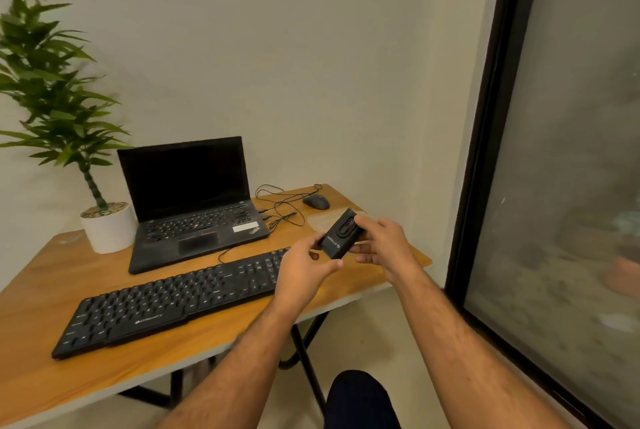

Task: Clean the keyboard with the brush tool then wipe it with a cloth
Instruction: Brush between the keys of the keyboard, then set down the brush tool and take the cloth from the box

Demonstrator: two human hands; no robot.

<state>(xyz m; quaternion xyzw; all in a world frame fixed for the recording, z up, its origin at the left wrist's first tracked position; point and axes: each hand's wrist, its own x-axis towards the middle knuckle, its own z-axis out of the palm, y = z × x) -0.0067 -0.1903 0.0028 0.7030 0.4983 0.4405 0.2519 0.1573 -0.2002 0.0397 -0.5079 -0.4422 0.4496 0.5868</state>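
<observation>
A long black keyboard (166, 304) lies slantwise on the wooden table (52, 373), its right end hidden behind my left hand. Above that right end I hold a small black box-shaped brush tool (341, 236) with white lettering on its side. My left hand (304, 273) grips its near lower end between thumb and fingers. My right hand (384, 241) holds its far upper end, fingertips on top. No bristles show. No cloth is in view.
An open black laptop (194, 207) with a dark screen stands behind the keyboard. A white pot with a green plant (107, 228) sits at the back left. A black mouse (316, 202) and loose cables (280, 207) lie at the back right. A dark-framed glass panel (485, 151) rises on the right.
</observation>
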